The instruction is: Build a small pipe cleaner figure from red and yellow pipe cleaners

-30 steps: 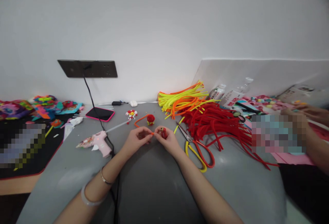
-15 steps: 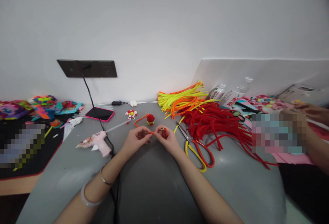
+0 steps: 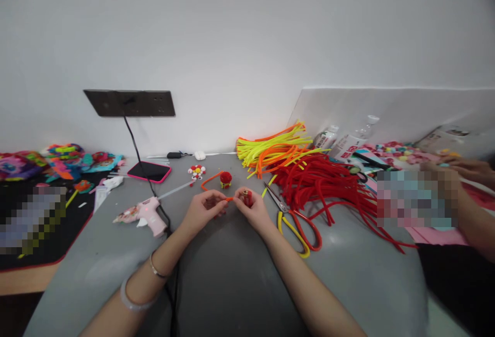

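Note:
My left hand [image 3: 204, 209] pinches the end of an orange pipe cleaner [image 3: 211, 178] that loops back across the grey table [image 3: 232, 275]. My right hand [image 3: 252, 210] grips a small red wound piece [image 3: 246, 197] with a gold top, and the two hands meet over the table's middle. Just beyond them stands a small red pipe-cleaner figure [image 3: 225, 178].
Red-and-yellow scissors [image 3: 296, 221] lie right of my hands, beside piles of red pipe cleaners [image 3: 332, 187] and yellow-orange ones [image 3: 270, 151]. A pink glue gun [image 3: 145, 212] with its cord, a phone [image 3: 150, 171] and a small flower piece [image 3: 197, 171] lie left. Another person's hands [image 3: 460, 172] work at far right.
My hands have barely moved; the view has shifted slightly. The fingers still work the orange pipe cleaner against the red piece.

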`<state>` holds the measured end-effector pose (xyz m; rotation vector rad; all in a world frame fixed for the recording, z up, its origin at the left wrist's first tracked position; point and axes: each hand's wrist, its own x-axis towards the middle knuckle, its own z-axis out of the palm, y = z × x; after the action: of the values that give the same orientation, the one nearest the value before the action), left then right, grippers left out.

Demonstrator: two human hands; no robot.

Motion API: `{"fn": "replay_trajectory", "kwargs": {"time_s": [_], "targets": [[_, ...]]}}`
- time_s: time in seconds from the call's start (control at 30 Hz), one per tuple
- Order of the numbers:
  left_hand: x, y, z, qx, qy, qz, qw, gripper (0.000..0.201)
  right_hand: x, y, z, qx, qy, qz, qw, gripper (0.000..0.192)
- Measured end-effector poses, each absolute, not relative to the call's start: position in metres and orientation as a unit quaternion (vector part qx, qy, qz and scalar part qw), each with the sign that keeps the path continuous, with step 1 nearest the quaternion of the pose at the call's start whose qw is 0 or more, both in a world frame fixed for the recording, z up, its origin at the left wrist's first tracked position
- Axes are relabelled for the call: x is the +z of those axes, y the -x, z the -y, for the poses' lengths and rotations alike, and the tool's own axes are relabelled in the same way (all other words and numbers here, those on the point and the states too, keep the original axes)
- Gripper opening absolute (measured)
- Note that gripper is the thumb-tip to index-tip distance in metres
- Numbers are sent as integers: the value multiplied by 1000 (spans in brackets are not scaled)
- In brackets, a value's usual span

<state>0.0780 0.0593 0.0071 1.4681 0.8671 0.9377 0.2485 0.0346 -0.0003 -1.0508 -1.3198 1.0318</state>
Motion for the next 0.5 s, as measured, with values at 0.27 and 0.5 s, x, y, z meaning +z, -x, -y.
{"fn": "replay_trajectory", "kwargs": {"time_s": [0.27,0.5], "targets": [[3,-77,-61,385,-654,-378,530,25,-3,-249,-35,442,433,561,550,27],[6,-77,-61,386,-658,-381,523,23,-1,-250,-34,440,434,564,547,31]]}}
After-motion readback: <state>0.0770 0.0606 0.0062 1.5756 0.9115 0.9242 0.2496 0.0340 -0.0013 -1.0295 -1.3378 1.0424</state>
